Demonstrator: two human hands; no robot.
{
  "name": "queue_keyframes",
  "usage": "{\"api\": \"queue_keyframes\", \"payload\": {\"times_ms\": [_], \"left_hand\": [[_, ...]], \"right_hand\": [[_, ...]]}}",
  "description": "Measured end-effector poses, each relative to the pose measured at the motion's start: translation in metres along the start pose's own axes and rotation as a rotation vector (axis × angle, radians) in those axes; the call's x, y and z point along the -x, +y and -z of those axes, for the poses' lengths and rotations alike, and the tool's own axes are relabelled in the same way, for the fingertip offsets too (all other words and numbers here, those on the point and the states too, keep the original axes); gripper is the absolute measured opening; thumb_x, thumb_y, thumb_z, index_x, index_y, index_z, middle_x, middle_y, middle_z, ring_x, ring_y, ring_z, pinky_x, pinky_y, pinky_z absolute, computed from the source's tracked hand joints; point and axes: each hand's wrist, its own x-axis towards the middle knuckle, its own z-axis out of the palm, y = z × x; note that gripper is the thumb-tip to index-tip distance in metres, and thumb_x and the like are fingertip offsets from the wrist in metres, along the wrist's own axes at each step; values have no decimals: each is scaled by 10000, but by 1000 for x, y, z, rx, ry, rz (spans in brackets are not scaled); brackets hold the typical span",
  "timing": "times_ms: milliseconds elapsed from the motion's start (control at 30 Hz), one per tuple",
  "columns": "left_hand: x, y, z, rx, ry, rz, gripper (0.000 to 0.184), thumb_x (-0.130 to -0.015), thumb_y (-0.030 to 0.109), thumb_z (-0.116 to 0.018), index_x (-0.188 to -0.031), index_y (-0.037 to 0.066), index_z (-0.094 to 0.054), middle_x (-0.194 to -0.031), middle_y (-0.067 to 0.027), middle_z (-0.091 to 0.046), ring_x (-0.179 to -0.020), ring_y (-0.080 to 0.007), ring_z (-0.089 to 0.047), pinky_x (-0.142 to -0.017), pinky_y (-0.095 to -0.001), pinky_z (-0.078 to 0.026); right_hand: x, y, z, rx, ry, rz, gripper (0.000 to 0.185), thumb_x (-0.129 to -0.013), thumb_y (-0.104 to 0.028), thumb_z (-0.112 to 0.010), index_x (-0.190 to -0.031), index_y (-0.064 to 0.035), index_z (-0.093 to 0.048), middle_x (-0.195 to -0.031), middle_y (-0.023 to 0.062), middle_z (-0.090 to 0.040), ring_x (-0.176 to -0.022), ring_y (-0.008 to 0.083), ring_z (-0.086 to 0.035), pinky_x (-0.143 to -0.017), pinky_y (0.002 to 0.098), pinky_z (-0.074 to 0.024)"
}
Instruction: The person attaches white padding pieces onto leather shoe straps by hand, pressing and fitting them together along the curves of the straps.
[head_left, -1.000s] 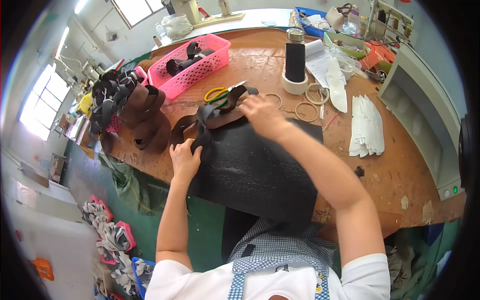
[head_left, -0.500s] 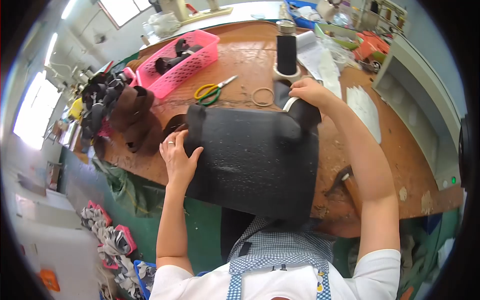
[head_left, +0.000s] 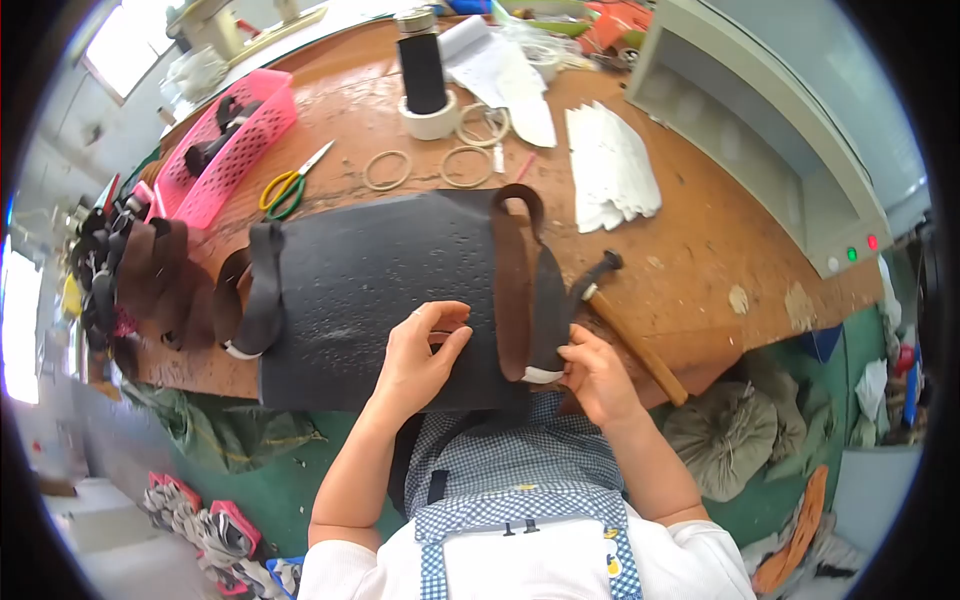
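Note:
A dark strip loop (head_left: 513, 290), brown on one side and black on the other with a white end, stands on the right part of the black mat (head_left: 380, 270). My right hand (head_left: 597, 375) pinches the loop near its white end. Over the mat's front half, my left hand (head_left: 425, 350) is curled with thumb and fingertips near each other; whether something thin is between them is too small to tell. Another dark loop (head_left: 262, 290) with a white end stands at the mat's left edge. A hammer (head_left: 637, 350) with a wooden handle lies right of the mat.
Behind the mat are scissors (head_left: 285, 192), tan rings (head_left: 387, 171) and a black bottle (head_left: 423, 75) in a white roll. A pink basket (head_left: 225, 150) and piled brown strips (head_left: 165, 275) are at left. White pieces (head_left: 610, 170) and a grey metal housing (head_left: 760, 130) stand at right.
The view has shifted right. My left hand has left the loop at the mat's left edge and moved over the mat. My right hand has brought a strip loop onto the mat's right side.

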Motion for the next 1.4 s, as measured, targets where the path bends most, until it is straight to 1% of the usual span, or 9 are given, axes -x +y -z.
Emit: {"api": "queue_keyframes", "payload": {"times_ms": [300, 467, 567, 600, 667, 867, 1100, 1200, 1400], "left_hand": [[-97, 2, -36, -326, 302, -183, 488, -833, 186, -714, -1251, 29, -516, -1152, -174, -584, -942, -328, -646, -813, -399, -522], [-171, -19, -51, -434, 281, -167, 359, -806, 158, -733, -1125, 29, -631, -989, -145, -673, -829, -274, -665, -766, -387, -526], [-180, -28, -42, -249, 318, -193, 245, -830, 118, -720, -1050, 24, -667, -859, -79, -702, -765, -180, -664, -700, -317, -524], [-175, -27, -34, 84, 362, -193, 178, -865, 94, -686, -1021, 14, -659, -842, -63, -693, -744, -153, -655, -670, -294, -519], [-161, -27, -12, 516, 406, -168, 65, -939, 36, -603, -971, -5, -641, -858, -18, -671, -737, -77, -618, -643, -223, -509], [-119, -93, 73, 624, 381, 183, 272, -928, -27, -537, -1196, -46, -578, -1063, -166, -655, -934, -210, -669, -832, -304, -570], [-40, -72, 79, 192, 493, 156, 224, -979, 80, -549, -1182, -7, -587, -1121, -100, -650, -1030, -171, -632, -848, -295, -533], [-22, -61, 56, 93, 591, -38, 191, -928, 19, -595, -1114, -11, -626, -1033, -66, -672, -992, -140, -624, -853, -286, -509], [-33, -18, 35, -458, 628, -147, 256, -848, 45, -662, -1099, 12, -627, -1123, -134, -634, -1110, -319, -568, -964, -390, -452]], "right_hand": [[1, 9, 4, 123, -20, -6, 285, -949, -61, -470, -1219, 5, -535, -1111, 73, -638, -980, 138, -630, -887, 299, -512], [2, 13, 9, 126, -35, -9, 259, -959, -67, -486, -1205, -7, -539, -1097, 74, -649, -990, 144, -631, -908, 305, -499], [10, 4, -9, 294, 5, 223, 253, -948, -38, -484, -1189, 9, -543, -1028, 83, -667, -943, 134, -651, -809, 276, -518], [22, -15, -16, 888, 91, 328, 254, -907, -8, -522, -1156, 0, -572, -927, 99, -669, -872, 160, -664, -774, 311, -513], [12, -20, -28, 1201, 13, 729, 273, -870, -4, -552, -1141, -9, -590, -859, 104, -644, -821, 187, -655, -770, 329, -507], [-27, 19, -68, 1832, -310, 1182, 285, -778, -85, -610, -1052, -11, -640, -788, 60, -596, -807, 216, -610, -966, 449, -450], [-3, -16, -96, 1235, -346, 1258, 313, -739, -46, -663, -1048, -9, -635, -997, 107, -647, -970, 251, -603, -979, 476, -459], [44, -71, -96, 1145, -341, 1502, 282, -736, -68, -714, -1007, -78, -637, -1033, 72, -664, -903, 225, -613, -842, 425, -538], [94, -105, -116, 1219, -107, 1674, 50, -939, -259, -488, -942, -209, -482, -846, -19, -589, -776, 148, -553, -812, 429, -484]]}}
